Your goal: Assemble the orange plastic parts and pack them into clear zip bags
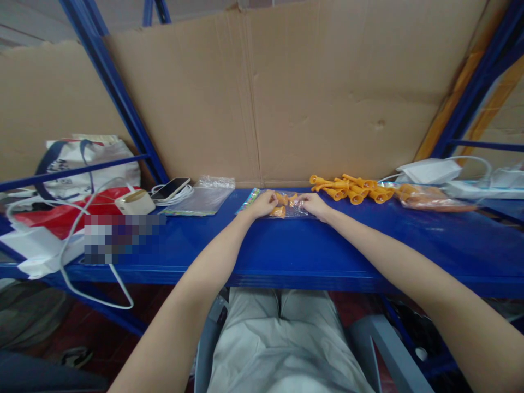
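A clear plastic bag [301, 213] with several orange pieces inside lies on the blue shelf, a colourful printed strip at its left end. My left hand [262, 204] is closed on the left part of this bag, fingers curled over it. At the bag's right end, my right hand [315, 206] pinches the plastic. Just right of that hand is a loose pile of orange trumpet-shaped plastic pieces [355, 191]. To the left of my left hand lie flat clear plastic bags [200, 197]. Fine detail at my fingertips is too small to tell.
A phone [172, 189] rests on a coiled white cable. Farther left are a red bag [106, 203], white chargers [35, 245] with cables and a white tote bag [92, 166]. A filled plastic bag [434, 197] and a power strip [466, 189] lie right. Cardboard [327, 93] stands behind.
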A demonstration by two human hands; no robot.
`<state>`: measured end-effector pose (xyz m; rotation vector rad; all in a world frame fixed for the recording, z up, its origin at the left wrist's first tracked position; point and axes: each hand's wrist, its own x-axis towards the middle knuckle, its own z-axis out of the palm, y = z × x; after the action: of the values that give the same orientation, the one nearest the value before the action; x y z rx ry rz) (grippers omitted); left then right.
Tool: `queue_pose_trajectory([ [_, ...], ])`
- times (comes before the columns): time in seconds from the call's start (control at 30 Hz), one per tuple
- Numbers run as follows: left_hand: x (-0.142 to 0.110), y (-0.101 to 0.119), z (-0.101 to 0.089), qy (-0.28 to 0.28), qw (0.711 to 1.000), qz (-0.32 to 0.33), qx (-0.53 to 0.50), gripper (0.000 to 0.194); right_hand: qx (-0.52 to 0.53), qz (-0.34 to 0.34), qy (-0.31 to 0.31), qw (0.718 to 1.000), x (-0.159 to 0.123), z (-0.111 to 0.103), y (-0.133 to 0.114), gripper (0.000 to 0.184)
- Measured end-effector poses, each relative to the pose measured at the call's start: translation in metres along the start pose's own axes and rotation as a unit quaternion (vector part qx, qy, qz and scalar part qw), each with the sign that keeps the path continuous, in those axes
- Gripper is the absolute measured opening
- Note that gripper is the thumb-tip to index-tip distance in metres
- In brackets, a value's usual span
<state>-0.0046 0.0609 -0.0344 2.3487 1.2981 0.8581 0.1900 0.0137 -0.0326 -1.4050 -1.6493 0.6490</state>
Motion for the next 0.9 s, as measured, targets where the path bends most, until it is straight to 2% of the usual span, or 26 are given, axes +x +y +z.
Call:
queue_pose_trajectory([
  [0.37,0.0,-0.003,-0.006,-0.006,1.0,0.003,0.026,0.007,-0.049,-0.054,-0.047,0.996,0.004,-0.002,0.003,0.04],
  [0.47,0.001,-0.005,-0.007,-0.021,0.998,0.0,0.053,0.007,-0.114,-0.08,-0.015,0.99,0.012,-0.009,0.006,0.04],
  [0.57,0.001,-0.006,-0.007,-0.027,0.997,-0.006,0.069,0.011,-0.216,-0.091,0.053,0.971,0.017,-0.025,0.011,0.04],
  [0.73,0.002,-0.008,-0.008,-0.047,0.996,-0.022,0.076,0.012,-0.355,-0.055,0.128,0.925,0.014,-0.057,0.023,0.043],
  [0.8,0.002,-0.009,-0.009,-0.047,0.996,-0.021,0.077,0.011,-0.407,-0.005,0.112,0.907,0.011,-0.066,0.026,0.047],
  [0.9,0.003,-0.013,-0.011,-0.042,0.996,-0.018,0.074,0.012,-0.446,0.072,0.047,0.891,0.007,-0.071,0.027,0.052],
])
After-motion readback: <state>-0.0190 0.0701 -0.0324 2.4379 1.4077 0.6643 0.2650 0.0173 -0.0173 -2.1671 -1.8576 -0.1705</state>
